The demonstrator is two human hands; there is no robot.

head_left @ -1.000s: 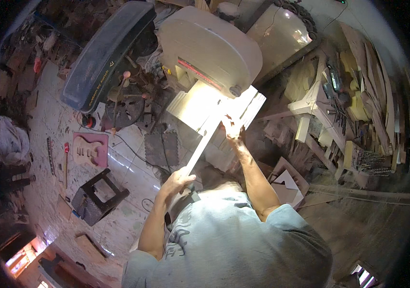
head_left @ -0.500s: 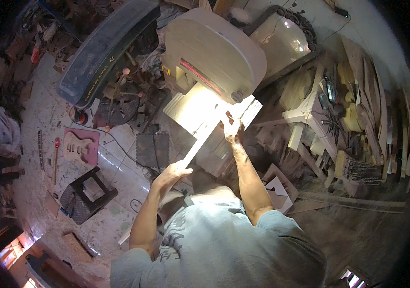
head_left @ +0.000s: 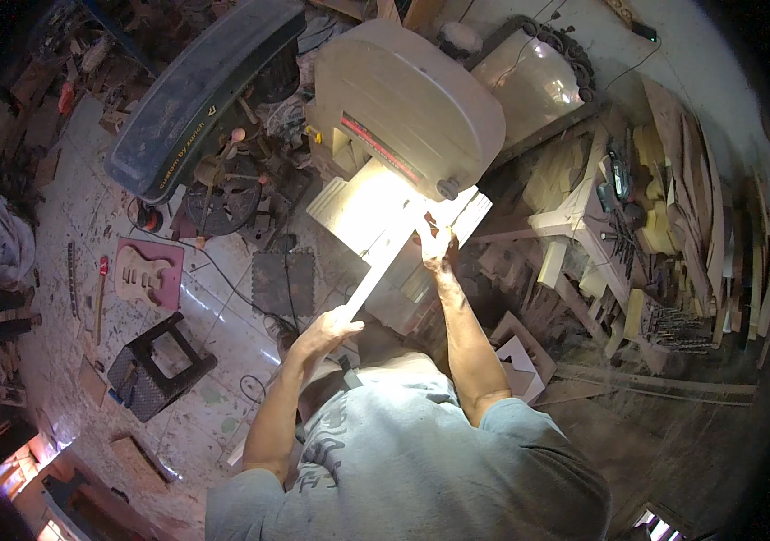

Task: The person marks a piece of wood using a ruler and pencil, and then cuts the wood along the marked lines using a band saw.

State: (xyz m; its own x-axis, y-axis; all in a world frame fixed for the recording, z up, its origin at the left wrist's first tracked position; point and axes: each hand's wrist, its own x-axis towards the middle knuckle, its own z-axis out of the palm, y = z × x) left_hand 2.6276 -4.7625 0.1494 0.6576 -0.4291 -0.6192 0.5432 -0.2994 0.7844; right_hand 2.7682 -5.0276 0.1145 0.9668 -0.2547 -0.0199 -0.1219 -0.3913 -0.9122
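Observation:
A long, narrow strip of pale wood (head_left: 374, 287) slants from close to my body up onto the brightly lit table (head_left: 346, 212) of a band saw (head_left: 403, 99). Wrapped round its near end is my left hand (head_left: 332, 332), with the thumb pointing right. My right hand (head_left: 437, 246) grips the strip farther along, over the saw table and just below the saw's upper housing. Glare washes out the strip's far end, and the blade cannot be made out.
On the left floor lie a guitar-body shape (head_left: 147, 273) on a pink sheet, a hammer (head_left: 102, 293) and a black crate-like stool (head_left: 161, 367). A dark, long case (head_left: 200, 104) stands at far left. Right of the saw are a wooden frame (head_left: 574, 216), drill bits (head_left: 678, 329) and stacked boards (head_left: 687, 180).
The view has shifted slightly. Both hands keep their grip on the wooden strip, with little visible movement against the saw table.

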